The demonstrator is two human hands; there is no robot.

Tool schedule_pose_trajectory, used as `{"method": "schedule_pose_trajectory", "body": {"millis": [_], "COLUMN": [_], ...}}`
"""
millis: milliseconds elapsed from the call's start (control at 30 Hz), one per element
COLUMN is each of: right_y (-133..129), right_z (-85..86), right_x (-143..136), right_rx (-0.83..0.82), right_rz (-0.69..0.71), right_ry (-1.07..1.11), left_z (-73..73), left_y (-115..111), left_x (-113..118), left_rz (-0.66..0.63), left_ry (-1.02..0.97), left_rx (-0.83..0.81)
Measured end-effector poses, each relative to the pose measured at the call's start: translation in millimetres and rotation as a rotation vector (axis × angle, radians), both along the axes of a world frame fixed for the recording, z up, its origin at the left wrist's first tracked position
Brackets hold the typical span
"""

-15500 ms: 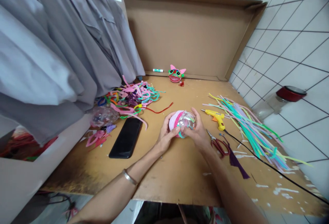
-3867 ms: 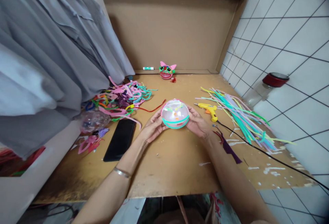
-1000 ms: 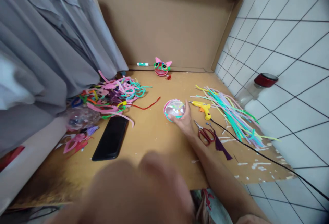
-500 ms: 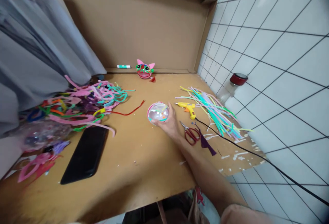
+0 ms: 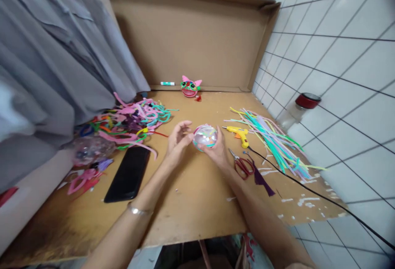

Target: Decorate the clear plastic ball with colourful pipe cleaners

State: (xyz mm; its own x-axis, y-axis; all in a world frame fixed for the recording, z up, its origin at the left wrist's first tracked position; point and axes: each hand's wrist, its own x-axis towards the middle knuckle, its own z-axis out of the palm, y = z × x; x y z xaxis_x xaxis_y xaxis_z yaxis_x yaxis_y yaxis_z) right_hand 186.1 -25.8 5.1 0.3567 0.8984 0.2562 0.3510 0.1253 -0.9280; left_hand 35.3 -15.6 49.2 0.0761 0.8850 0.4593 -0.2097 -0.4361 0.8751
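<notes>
A clear plastic ball (image 5: 205, 135), its rim edged in pink and teal, is gripped from the right by my right hand (image 5: 218, 149). Bits of colour show through its surface. My left hand (image 5: 179, 140) is just left of the ball, fingers curved and apart, holding nothing that I can see; whether its thumb touches the ball is unclear. To the right of the ball lies a yellow hot glue gun (image 5: 239, 132) with a black cord. Red-handled scissors (image 5: 242, 166) and a purple tassel (image 5: 262, 180) rest near my right forearm.
Tangled pipe cleaners (image 5: 145, 114) cover the back left, near a black phone (image 5: 128, 174). A bundle of straight pipe cleaners (image 5: 274, 141) lies at right, by a red-lidded jar (image 5: 299, 108). A pink-eared figure (image 5: 189, 87) and a glue stick (image 5: 167, 83) sit before the cardboard panel (image 5: 191, 38).
My left hand has come into view and moved up beside the ball. My right hand still holds the ball. The whole view has shifted, with things appearing farther right.
</notes>
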Motion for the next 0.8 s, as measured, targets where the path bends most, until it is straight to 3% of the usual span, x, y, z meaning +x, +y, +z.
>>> {"method": "schedule_pose_trajectory", "body": {"millis": [67,167,333,500,667,800], "right_y": [2,3,-1,3,13,10], "right_z": [-2.9,-5.0,2.0,3.7,1.3,7.1], "right_x": [2,4,2,11,35,45], "right_rx": [-0.007,0.016,-0.003,-0.036,-0.133,-0.161], "right_rz": [0.028,0.07,0.074,0.148,0.336,0.472], "right_ry": [-0.003,-0.013,0.01,0.134,0.513,0.512], "left_z": [-15.3,-34.3,-44.5,-51.2,-56.0,-58.5], "left_y": [8,16,17,19,27,32], "left_x": [-5,-9,-7,-6,-14,-20], "left_rz": [-0.02,-0.211,-0.37,-0.345,-0.337,-0.332], "left_ry": [-0.022,-0.06,-0.13,-0.159,-0.215,-0.217], "left_rx": [-0.146,-0.357,-0.459,-0.449,-0.499,-0.517]}}
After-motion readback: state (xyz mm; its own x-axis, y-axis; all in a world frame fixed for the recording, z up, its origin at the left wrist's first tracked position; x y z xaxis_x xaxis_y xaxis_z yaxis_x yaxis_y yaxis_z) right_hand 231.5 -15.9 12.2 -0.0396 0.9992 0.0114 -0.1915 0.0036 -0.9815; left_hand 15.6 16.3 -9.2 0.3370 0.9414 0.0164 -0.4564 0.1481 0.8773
